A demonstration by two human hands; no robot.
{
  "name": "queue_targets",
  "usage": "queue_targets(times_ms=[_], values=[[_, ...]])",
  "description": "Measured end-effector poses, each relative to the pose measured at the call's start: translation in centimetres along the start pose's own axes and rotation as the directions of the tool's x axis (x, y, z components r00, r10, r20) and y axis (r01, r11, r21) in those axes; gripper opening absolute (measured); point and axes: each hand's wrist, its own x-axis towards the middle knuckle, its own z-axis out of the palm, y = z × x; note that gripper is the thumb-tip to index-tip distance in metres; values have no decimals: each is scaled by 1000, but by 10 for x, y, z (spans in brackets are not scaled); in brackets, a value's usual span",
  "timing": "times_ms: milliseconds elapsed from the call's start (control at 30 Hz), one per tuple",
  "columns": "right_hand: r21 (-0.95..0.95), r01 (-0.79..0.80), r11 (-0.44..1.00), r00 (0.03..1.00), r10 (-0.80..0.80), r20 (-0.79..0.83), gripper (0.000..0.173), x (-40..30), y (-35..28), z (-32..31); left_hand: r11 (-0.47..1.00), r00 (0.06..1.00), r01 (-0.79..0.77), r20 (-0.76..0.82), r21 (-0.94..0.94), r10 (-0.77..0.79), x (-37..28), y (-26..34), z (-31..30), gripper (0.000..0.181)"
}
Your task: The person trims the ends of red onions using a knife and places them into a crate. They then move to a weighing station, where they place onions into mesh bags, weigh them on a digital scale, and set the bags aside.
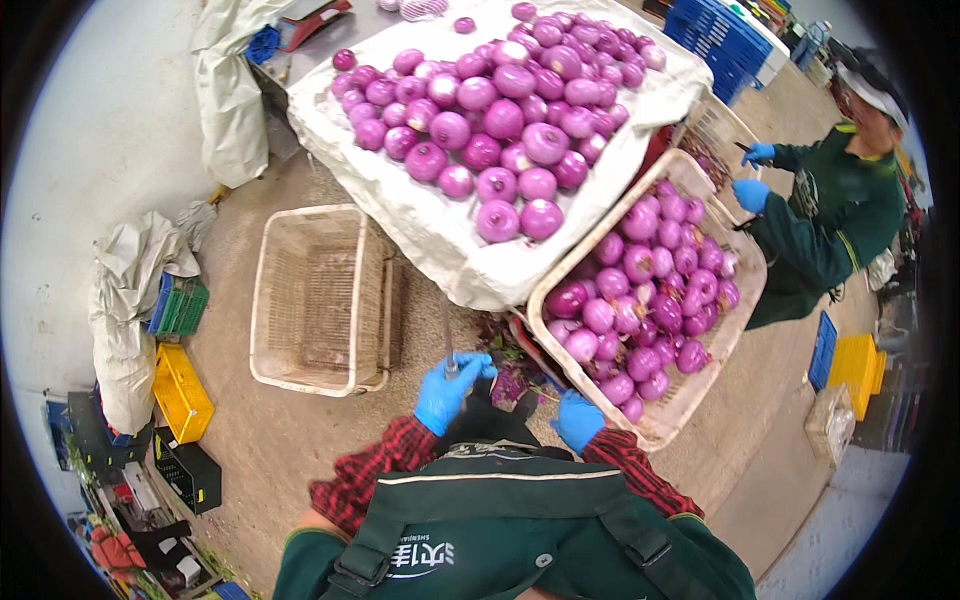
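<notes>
My left hand [444, 396], in a blue glove, grips a thin-bladed knife [448, 334] whose blade points away from me. In a matching glove, my right hand [579, 421] is beside the near corner of a pale plastic crate [694, 397]. Its fingers are partly hidden, and I cannot tell whether it holds anything. Many peeled purple onions [643, 364] fill much of this crate. Ahead, a table draped in white sheeting [420, 232] bears a large heap of shiny peeled onions [502, 120]. Purple scraps [514, 381] lie below, between my hands.
A pale slatted crate [307, 300] stands on the floor at left. Across the onion crate, a co-worker [832, 202] in blue gloves holds a dark tool beside another crate [720, 127]. Blue crates [716, 45] are stacked behind; a yellow crate [182, 394] lies near the left wall.
</notes>
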Motion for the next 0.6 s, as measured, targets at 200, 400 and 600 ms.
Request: queue_targets(times_ms=[200, 400, 600], values=[[950, 197, 243, 903, -422, -79, 55, 17, -113, -95, 986, 995, 24, 98, -163, -8, -14, -20, -29, 43], [926, 183, 330, 968, -227, -110, 40, 83, -181, -109, 981, 993, 49, 112, -189, -28, 19, -30, -127, 58], [417, 242, 876, 847, 19, -531, 26, 195, -118, -166, 970, 981, 89, -148, -227, -124, 4, -44, -277, 42]])
